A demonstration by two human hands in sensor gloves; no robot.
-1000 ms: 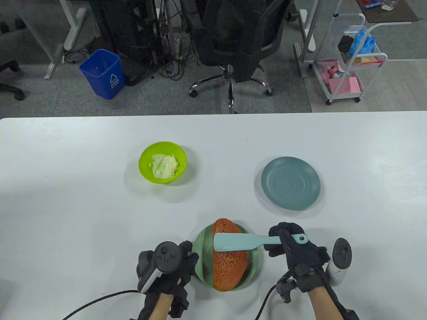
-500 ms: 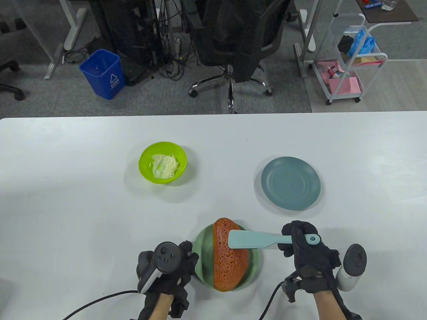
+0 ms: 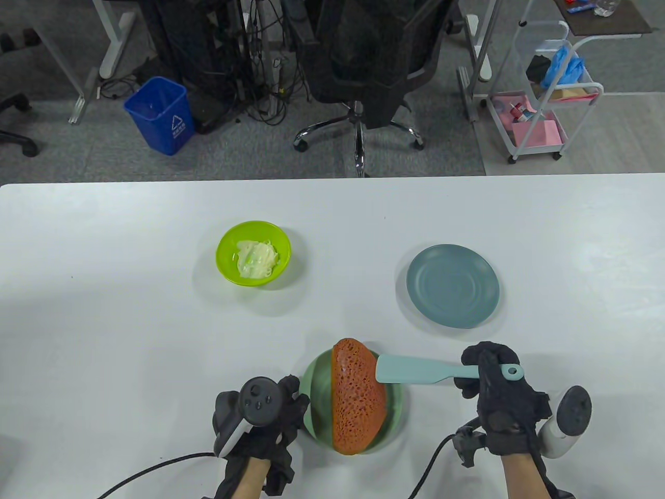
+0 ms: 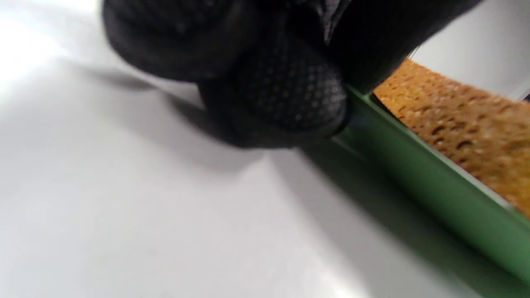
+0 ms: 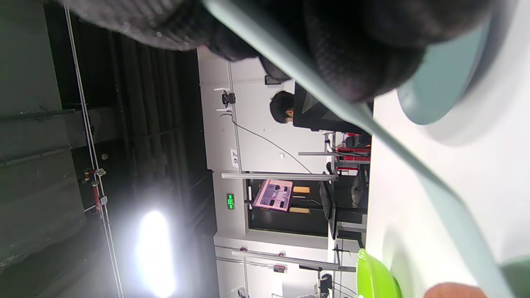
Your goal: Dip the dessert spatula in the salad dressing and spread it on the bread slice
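Black-gloved right hand [image 3: 493, 387] grips the spatula [image 3: 423, 369] at the bread's [image 3: 356, 397] edge; left hand's [image 3: 265, 416] fingers touch the plate [image 3: 311, 382], curl unclear.

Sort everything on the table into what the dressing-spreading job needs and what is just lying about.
Needed for the job:
- light blue dessert spatula, gripped by the right hand
- lime green bowl of salad dressing
- bread slice on the green plate, which the left hand touches at its rim

Just lying about:
- empty grey-blue plate

We see the pale-blue spatula [image 3: 423, 370] lying level, blade at the orange-brown bread slice's [image 3: 356, 397] right edge (dressing [image 3: 255, 258] sits in its lime bowl [image 3: 227, 260]).
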